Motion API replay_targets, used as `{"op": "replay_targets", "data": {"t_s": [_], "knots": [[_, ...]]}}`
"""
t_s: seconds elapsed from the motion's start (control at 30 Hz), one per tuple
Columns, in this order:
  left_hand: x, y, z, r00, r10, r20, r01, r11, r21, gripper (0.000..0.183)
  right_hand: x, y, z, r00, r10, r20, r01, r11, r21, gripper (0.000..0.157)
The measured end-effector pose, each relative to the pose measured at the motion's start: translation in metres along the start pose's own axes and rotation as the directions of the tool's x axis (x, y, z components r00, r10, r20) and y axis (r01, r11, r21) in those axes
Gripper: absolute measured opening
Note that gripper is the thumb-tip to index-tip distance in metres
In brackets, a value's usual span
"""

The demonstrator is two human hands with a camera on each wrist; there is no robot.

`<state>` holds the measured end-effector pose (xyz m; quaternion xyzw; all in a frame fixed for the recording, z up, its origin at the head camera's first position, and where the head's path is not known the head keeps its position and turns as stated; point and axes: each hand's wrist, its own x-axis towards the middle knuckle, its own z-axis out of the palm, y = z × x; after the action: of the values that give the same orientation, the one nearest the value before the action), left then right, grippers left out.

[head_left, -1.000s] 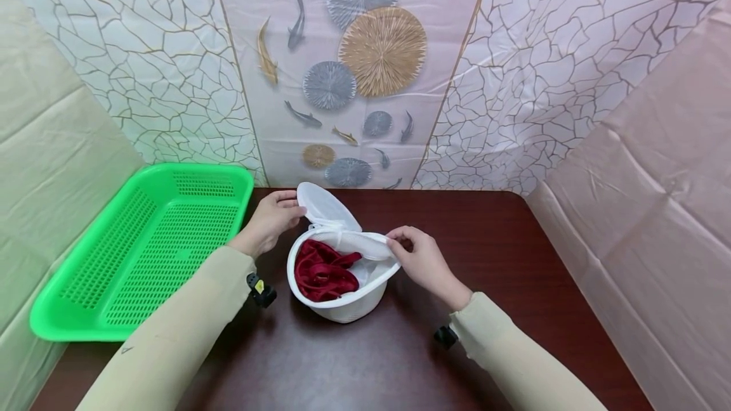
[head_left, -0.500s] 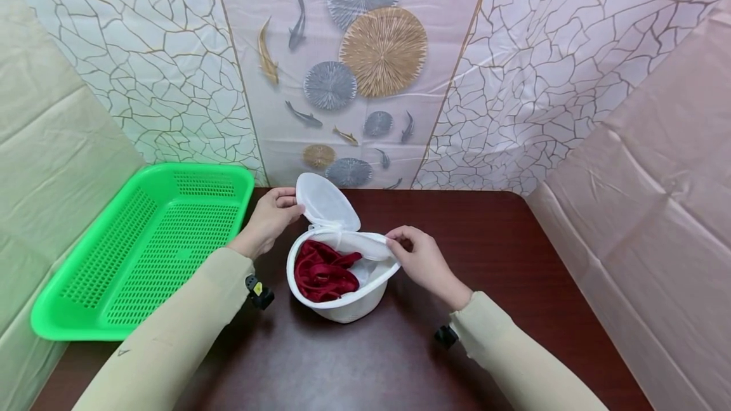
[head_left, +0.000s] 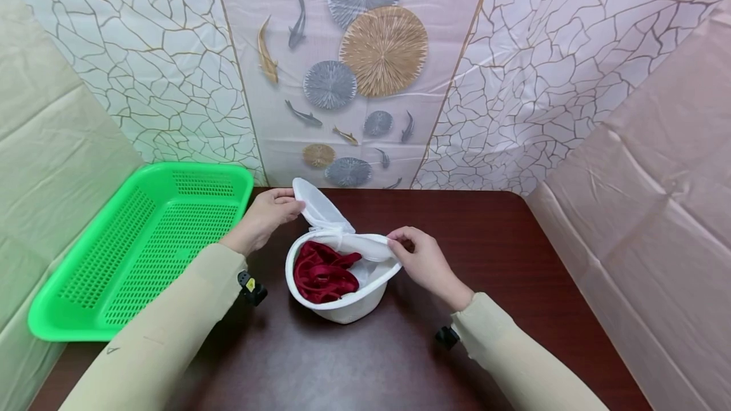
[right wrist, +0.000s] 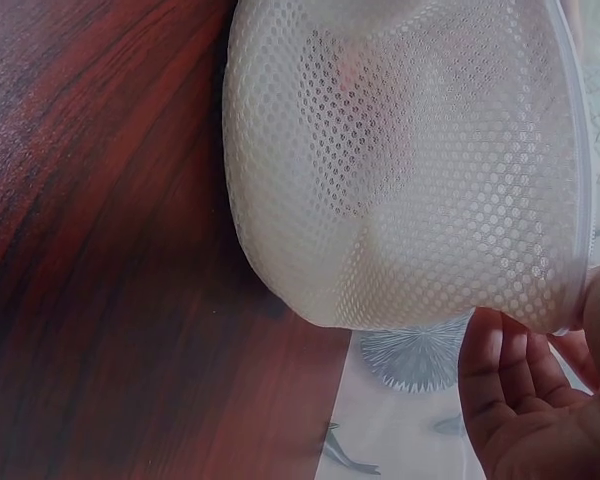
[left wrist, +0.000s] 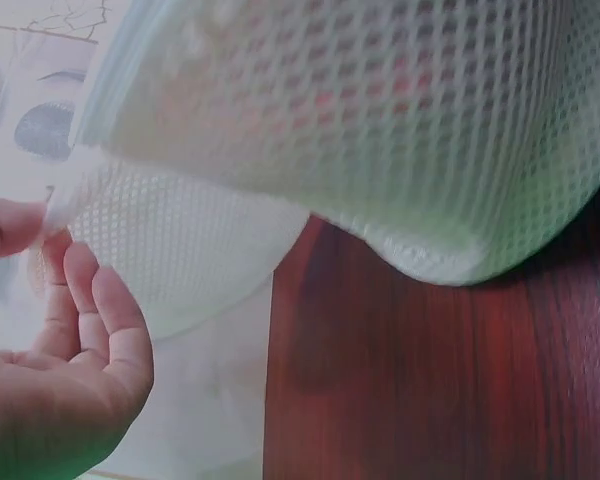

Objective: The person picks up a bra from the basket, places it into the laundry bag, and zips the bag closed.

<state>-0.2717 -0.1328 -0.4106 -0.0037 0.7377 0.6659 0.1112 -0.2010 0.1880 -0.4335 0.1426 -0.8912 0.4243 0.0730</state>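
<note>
A white mesh laundry bag [head_left: 349, 313] stands on the table with its top open. Inside it lies a crumpled dark red garment [head_left: 322, 274], which shows faintly through the mesh in both wrist views. My left hand [head_left: 266, 216] pinches the edge of the bag's lid flap [head_left: 322, 208], raised and tilted at the back. At the bag's right corner, my right hand [head_left: 425, 262] pinches the rim between thumb and finger. From the right wrist, the right hand [right wrist: 540, 400] shows at the rim, its other fingers loosely bent beside the mesh wall [right wrist: 430, 180].
A large green plastic basket [head_left: 177, 252] with slotted walls stands left of the bag, close to my left forearm. The dark reddish-brown wooden table [head_left: 485, 240] ends at a patterned backdrop [head_left: 491, 106]. Pale cloth walls [head_left: 645, 189] flank both sides.
My left hand has shifted slightly left with the lid flap, which rose and spread wider half a second ago and now tilts narrower. The right hand and the garment stay in place.
</note>
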Motion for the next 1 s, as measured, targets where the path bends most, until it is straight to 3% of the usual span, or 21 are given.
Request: {"op": "replay_targets", "data": {"t_s": [0.17, 0.43, 0.67, 1.0], "knots": [[-0.0008, 0.0027, -0.0040, 0.999, -0.021, 0.031, 0.019, 0.998, 0.057, 0.050, -0.0007, 0.0030, -0.0013, 1.000, 0.008, 0.004, -0.008, 1.000, -0.010, 0.008], [-0.0009, 0.0026, -0.0049, 1.000, -0.005, 0.014, 0.004, 1.000, 0.009, 0.048, -0.0008, 0.0021, -0.0014, 1.000, -0.016, -0.008, 0.015, 1.000, -0.012, 0.008], [-0.0023, -0.0001, -0.0062, 1.000, -0.001, 0.002, 0.001, 0.999, 0.040, 0.048, -0.0012, 0.0024, -0.0006, 1.000, -0.008, -0.001, 0.008, 1.000, 0.001, 0.008], [-0.0083, -0.0037, -0.0041, 0.991, 0.130, -0.043, -0.125, 0.985, 0.117, 0.032, -0.0022, 0.0018, -0.0008, 1.000, -0.011, 0.001, 0.011, 1.000, 0.004, 0.008]]}}
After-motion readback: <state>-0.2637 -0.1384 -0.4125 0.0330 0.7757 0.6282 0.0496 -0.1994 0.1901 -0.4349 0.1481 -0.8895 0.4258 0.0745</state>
